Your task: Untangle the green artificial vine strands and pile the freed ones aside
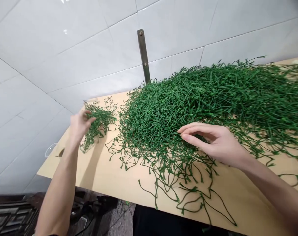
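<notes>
A big tangled heap of green plastic vine netting [213,98] covers most of a light wooden table [107,177]. My left hand [78,126] is closed on a small separate bunch of the green vines [99,123] at the table's far left, lifted slightly off the board. My right hand [213,141] hovers at the near edge of the big heap, fingers stretched out and loosely curved, fingertips touching the strands. Loose vine ends [188,190] trail from the heap toward the near edge of the table.
White tiled walls [65,49] stand close behind and to the left of the table. A dark metal bracket [144,55] is screwed to the wall behind the heap. Below the table's left edge are dark furniture [11,216] and a grey floor [114,223].
</notes>
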### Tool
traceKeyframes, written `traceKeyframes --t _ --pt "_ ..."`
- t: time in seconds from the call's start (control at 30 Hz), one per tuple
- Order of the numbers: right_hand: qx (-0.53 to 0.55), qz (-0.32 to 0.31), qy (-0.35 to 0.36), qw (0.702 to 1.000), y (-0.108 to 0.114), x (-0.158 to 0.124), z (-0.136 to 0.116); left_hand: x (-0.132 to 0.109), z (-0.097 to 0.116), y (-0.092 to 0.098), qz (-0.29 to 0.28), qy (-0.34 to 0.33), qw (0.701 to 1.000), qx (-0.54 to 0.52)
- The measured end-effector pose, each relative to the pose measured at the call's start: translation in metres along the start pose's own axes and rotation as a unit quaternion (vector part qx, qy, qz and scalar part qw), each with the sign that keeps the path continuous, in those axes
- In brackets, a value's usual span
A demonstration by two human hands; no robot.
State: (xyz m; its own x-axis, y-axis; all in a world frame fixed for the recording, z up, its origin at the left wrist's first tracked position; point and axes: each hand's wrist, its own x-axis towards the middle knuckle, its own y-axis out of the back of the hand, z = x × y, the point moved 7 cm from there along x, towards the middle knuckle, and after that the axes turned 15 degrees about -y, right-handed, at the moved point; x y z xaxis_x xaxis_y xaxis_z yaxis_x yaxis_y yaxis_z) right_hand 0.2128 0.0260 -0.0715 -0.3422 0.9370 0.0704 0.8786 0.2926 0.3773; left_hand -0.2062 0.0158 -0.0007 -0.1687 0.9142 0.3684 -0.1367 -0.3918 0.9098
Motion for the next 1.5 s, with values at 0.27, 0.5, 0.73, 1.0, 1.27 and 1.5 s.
traceKeyframes --t 0.27,0.5,0.73,1.0,1.27,1.5 --pt "-0.015 0.000 -0.011 1.000 -0.005 0.000 0.010 0.021 -0.016 0.014 -0.021 -0.001 0.999 -0.042" --pt "-0.012 -0.007 -0.016 1.000 -0.008 0.000 0.009 -0.013 0.013 -0.038 -0.107 -0.076 0.991 -0.010" --pt "-0.014 -0.012 -0.024 1.000 -0.011 0.000 0.004 -0.007 0.025 -0.053 -0.081 -0.101 0.992 0.009" --pt "-0.016 -0.040 -0.010 0.999 -0.016 0.012 -0.028 -0.009 0.053 0.037 0.196 -0.112 0.967 -0.116" --pt "0.163 -0.157 -0.018 0.974 -0.101 0.055 -0.086 -0.041 0.123 0.037 0.286 -0.140 0.910 -0.265" --pt "0.139 -0.032 0.087 0.986 -0.056 0.074 -0.099 -0.045 0.117 0.015 0.256 -0.123 0.899 -0.333"
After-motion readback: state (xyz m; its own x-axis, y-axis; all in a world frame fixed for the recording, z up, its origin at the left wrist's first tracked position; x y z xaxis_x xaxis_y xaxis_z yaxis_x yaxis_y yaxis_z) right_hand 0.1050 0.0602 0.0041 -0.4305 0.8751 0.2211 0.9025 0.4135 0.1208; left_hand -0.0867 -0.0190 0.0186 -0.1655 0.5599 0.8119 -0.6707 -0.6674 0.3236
